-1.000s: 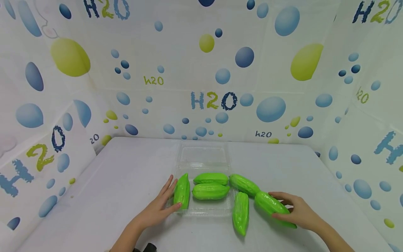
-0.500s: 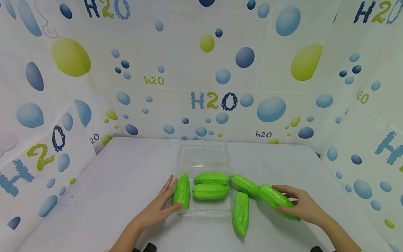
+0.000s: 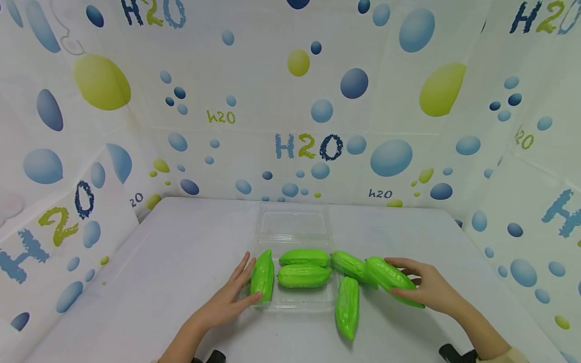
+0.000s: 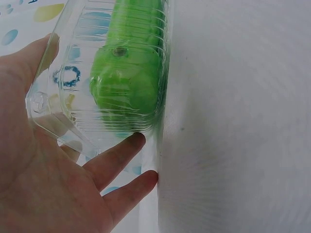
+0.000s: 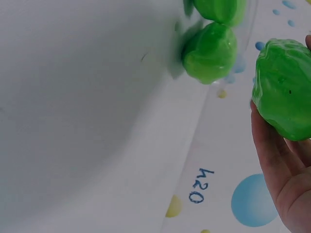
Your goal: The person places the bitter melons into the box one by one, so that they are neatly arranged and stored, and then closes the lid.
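Observation:
My right hand (image 3: 434, 290) grips a bright green, ridged bitter melon (image 3: 389, 277) between thumb and fingers. In the right wrist view this bitter melon (image 5: 284, 92) is held up off the table. In the head view it overlaps the end of another bitter melon (image 3: 348, 264) lying right of a clear plastic clamshell container (image 3: 299, 306). My left hand (image 3: 224, 301) rests along the container's left side, fingers extended and spread; the left wrist view shows fingertips at its ribbed wall (image 4: 87, 119). One bitter melon (image 3: 262, 277) stands lengthwise inside; two (image 3: 304, 257) lie crosswise beside it.
The container's lid (image 3: 292, 223) lies folded back, away from me. One more bitter melon (image 3: 347, 308) lies on the white table (image 3: 181, 237) by the container's front right corner. A patterned cloth wall (image 3: 254, 80) encloses the table at back and sides.
My right hand has raised its bitter melon and carried it away from me, then left, over the end of the neighbouring one. The left hand and container have stayed put.

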